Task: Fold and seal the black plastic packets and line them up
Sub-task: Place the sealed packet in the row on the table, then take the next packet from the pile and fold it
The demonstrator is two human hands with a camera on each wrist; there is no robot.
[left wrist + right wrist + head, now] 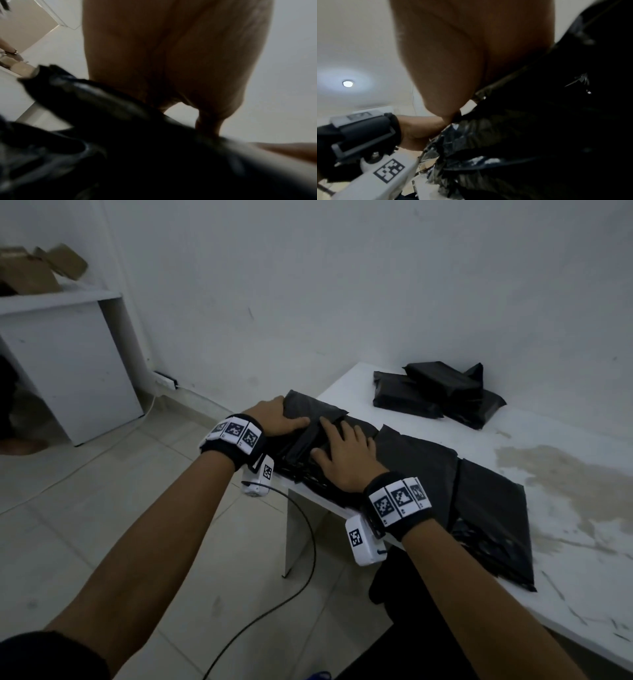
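Fingers (356,436) of the right hand (342,460) lie straight and spread, flat on the folded flap of the black packet (308,419) at the near-left corner of the white table (565,508), apparently to keep the fold from springing back. The left hand (274,416), at about nine o'clock from the packet, has its thumb laid across the top and its palm against the left edge, likely to stop the bundle sliding off the corner; whether its other fingers curl under that edge is hidden, so its grasp cannot be told. I judge the fold is being pressed down for sealing. Flat unfilled bags (486,508) overlap on the table at four o'clock from the hands, kept within reach, and a heap of finished packets (435,392) sits at one o'clock near the wall (342,285), piled rather than lined up. Both wrist views are blurred and mostly filled by palm and dark plastic, so no adhesive strip or seam can be made out. The packet's contents are unseen.
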